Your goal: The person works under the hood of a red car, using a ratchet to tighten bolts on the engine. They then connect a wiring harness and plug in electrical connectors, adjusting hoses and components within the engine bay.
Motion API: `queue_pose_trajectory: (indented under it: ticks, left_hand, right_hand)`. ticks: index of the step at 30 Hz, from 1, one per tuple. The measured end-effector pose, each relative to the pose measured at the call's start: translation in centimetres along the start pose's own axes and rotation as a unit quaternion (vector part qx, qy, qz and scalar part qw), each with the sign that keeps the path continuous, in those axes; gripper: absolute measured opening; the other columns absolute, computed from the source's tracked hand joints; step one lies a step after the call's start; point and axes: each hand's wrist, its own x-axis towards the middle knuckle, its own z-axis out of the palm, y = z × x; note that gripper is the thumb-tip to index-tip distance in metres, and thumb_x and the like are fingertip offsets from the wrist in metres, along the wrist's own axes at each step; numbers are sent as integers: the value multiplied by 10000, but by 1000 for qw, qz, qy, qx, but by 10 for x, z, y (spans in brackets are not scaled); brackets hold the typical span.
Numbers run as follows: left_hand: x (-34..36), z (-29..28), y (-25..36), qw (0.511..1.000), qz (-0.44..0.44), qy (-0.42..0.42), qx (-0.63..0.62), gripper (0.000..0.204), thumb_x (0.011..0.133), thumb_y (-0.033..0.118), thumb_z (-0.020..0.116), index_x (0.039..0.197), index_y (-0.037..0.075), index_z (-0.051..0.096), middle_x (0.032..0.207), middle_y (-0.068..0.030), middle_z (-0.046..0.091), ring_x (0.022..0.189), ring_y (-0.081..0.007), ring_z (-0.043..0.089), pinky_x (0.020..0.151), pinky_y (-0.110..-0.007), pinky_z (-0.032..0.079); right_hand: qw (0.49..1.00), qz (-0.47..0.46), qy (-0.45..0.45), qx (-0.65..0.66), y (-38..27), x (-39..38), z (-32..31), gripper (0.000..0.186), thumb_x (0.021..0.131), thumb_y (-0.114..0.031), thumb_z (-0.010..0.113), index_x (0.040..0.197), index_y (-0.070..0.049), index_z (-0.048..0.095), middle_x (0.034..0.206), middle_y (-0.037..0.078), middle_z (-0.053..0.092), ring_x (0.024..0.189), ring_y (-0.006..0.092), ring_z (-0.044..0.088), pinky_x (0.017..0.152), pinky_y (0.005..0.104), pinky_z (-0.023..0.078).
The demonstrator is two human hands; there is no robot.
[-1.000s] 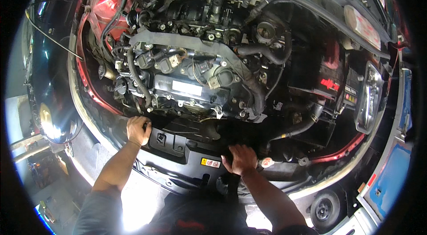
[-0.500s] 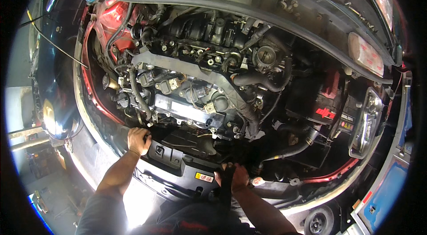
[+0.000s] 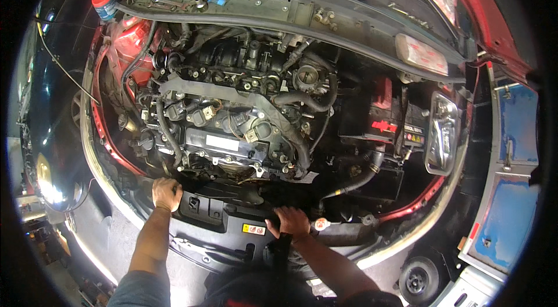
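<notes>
An open engine bay with an exposed engine (image 3: 226, 127) is in front of me. My left hand (image 3: 167, 194) rests on the black plastic front panel (image 3: 232, 205), its fingers curled over the inner edge. To the right, my right hand (image 3: 290, 221) bends over the same panel's edge, thumb apart and fingertips partly lost in shadow. A yellow and white label (image 3: 254, 229) sits on the panel between the two hands. Just right of my right hand is a pale round cap (image 3: 321, 224). No tool shows in either hand.
A battery (image 3: 372, 124) with a red terminal cover fills the right side, beside a headlight (image 3: 442, 133). Along the cowl lie a red-lidded jar (image 3: 104, 2), small wrenches (image 3: 163, 4) and a wrapped packet (image 3: 421, 54). A blue cabinet (image 3: 505, 220) and a wheel (image 3: 418, 281) stand at right.
My view has shifted right and tilted up, bringing more of the windshield area into sight. Both hands remain on the front panel; the right hand's fingers now show more plainly.
</notes>
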Motion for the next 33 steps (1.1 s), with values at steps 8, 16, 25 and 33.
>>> queue_pose_trajectory:
  ticks: [8,16,25,33]
  left_hand:
    - [-2,2,-3,1000,-6,8,0,227,816,315,653,768,97,690,827,-142,694,905,-358,632,929,-458,444]
    - [-3,-4,-3,999,-36,-33,-1,243,836,343,644,793,108,687,883,-114,701,970,-323,636,961,-447,442]
    - [-2,-4,-4,996,-52,-36,-63,281,834,355,638,797,79,672,891,-138,698,990,-351,637,1034,-473,418]
    - [-1,-10,0,996,-56,-43,-55,296,860,359,625,785,79,685,880,-113,710,984,-309,647,1030,-433,428]
  right_hand:
    - [971,-18,217,94,-35,108,-126,233,897,-190,731,1088,-65,686,1007,170,673,956,375,652,844,475,520]
    - [937,-39,330,-107,-61,350,-306,271,913,-231,708,1107,-44,740,1086,184,727,1028,343,695,924,432,540]
    - [954,62,161,-243,-77,397,-327,365,868,-259,712,1161,-40,709,1216,196,707,1149,361,671,994,466,536]
    - [914,19,230,334,-88,248,-235,235,969,-33,540,1170,45,633,932,126,734,757,162,708,704,273,579]
